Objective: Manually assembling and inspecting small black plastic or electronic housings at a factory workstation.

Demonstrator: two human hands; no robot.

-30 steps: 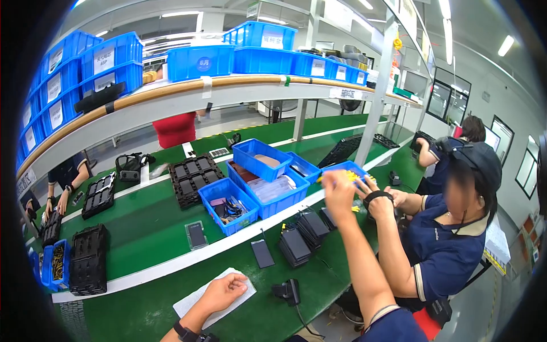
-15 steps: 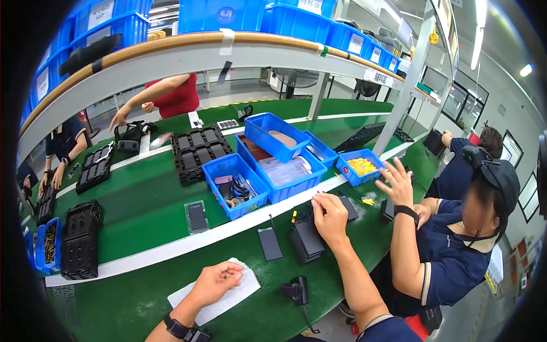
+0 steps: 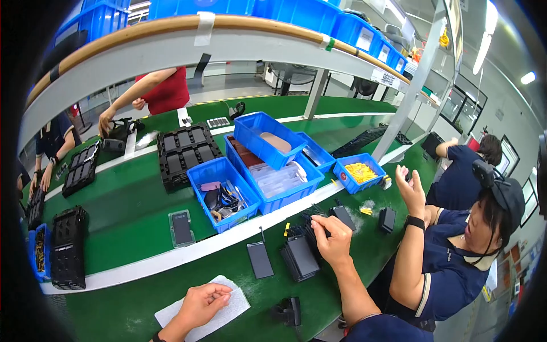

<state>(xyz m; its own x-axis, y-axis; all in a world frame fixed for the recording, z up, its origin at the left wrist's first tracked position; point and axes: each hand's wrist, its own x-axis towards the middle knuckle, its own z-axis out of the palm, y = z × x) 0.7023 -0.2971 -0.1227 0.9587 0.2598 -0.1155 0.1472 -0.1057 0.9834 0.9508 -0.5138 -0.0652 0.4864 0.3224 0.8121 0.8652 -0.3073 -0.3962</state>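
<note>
My left hand (image 3: pixel 203 306) is over a white foam-like sheet (image 3: pixel 229 310) at the bench's near edge. Its fingers are curled together and I see nothing in them. My right hand (image 3: pixel 335 241) is raised just beyond a stack of dark flat rectangular packs (image 3: pixel 302 257), thumb and fingertips pinched together. Whatever may be in that pinch is too small to make out. Dark leads and a small yellow piece (image 3: pixel 286 229) lie by the stack. One single dark pack (image 3: pixel 260 260) with a short lead rests left of it, and another (image 3: pixel 344 218) lies beyond my right hand.
Blue bins (image 3: pixel 224 194) of tools and clear trays stand beyond a white strip. A blue bin of yellow pieces (image 3: pixel 359 172) is farther right. A co-worker's raised hand (image 3: pixel 411 185) is at my right. A black clip-like device (image 3: pixel 289 310) lies near the bench edge; a shelf (image 3: pixel 239 45) spans overhead.
The view has shifted, so the bench contents appear lower and to the left. My hands keep nearly the same places over the bench. The co-worker's spread fingers have drawn together, and the hand has turned.
</note>
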